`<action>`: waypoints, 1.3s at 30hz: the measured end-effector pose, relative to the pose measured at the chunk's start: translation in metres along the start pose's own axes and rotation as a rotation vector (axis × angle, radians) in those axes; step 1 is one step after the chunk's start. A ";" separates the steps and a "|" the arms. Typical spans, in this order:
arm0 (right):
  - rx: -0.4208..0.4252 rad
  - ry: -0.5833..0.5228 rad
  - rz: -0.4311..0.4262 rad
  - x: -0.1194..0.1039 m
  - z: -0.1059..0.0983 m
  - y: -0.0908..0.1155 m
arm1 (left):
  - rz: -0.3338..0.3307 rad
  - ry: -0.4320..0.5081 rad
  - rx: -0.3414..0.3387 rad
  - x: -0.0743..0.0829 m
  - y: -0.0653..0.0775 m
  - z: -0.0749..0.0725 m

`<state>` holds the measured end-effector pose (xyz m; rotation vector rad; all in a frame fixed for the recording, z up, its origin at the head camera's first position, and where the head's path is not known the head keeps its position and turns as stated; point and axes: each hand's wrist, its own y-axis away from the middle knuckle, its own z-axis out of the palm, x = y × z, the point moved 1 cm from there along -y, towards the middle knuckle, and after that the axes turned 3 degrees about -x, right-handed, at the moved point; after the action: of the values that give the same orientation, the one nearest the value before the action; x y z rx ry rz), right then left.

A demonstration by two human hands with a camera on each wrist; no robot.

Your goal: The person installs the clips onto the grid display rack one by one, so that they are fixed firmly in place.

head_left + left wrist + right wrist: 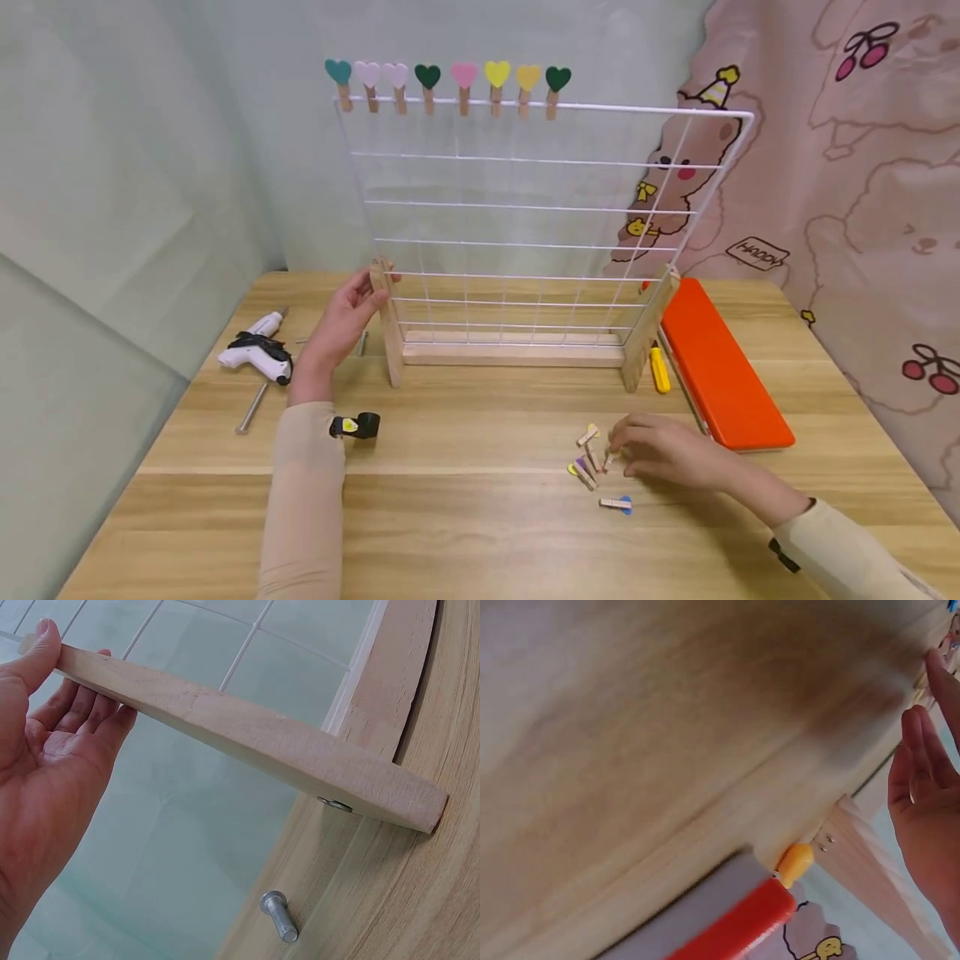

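Observation:
A white wire grid stands upright in a wooden frame. My left hand grips the top of the frame's left wooden post, thumb on one side and fingers on the other. Eight-odd heart-topped clothespins are better told as several: a row of heart clothespins is clipped along the grid's top wire, from the left corner past the middle. On the table at front right lies a small cluster of clothespins. My right hand hovers beside it, thumb and fingers apart, fingertips close to one clothespin.
A white glue gun with a black cord lies at the left, near a loose bolt. Another bolt sits by the left post. At the right are a red case and a yellow-handled screwdriver.

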<state>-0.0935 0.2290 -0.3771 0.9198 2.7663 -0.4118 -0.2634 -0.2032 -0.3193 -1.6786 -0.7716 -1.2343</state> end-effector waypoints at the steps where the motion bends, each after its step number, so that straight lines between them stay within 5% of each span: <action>1: 0.001 -0.022 0.010 0.002 0.001 0.000 | 0.002 0.001 0.002 -0.003 0.000 -0.001; 10: -0.057 -0.161 0.079 0.008 0.004 -0.007 | -0.004 0.001 0.006 -0.006 0.001 0.000; 15: -0.046 -0.076 0.020 0.005 0.003 -0.007 | -0.010 0.006 0.004 -0.007 0.002 0.000; 22: -0.045 0.045 0.168 -0.004 -0.005 -0.003 | -0.012 0.020 0.008 -0.007 0.002 0.001; 31: 0.109 -0.007 0.153 -0.007 -0.023 -0.001 | -0.003 0.016 0.010 -0.006 -0.001 -0.001; 39: 0.294 -0.083 0.072 -0.008 -0.060 -0.028 | 0.006 0.009 0.009 -0.005 0.000 -0.002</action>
<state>-0.1101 0.2222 -0.3127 1.0349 2.6324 -0.8413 -0.2663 -0.2049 -0.3240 -1.6660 -0.7651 -1.2323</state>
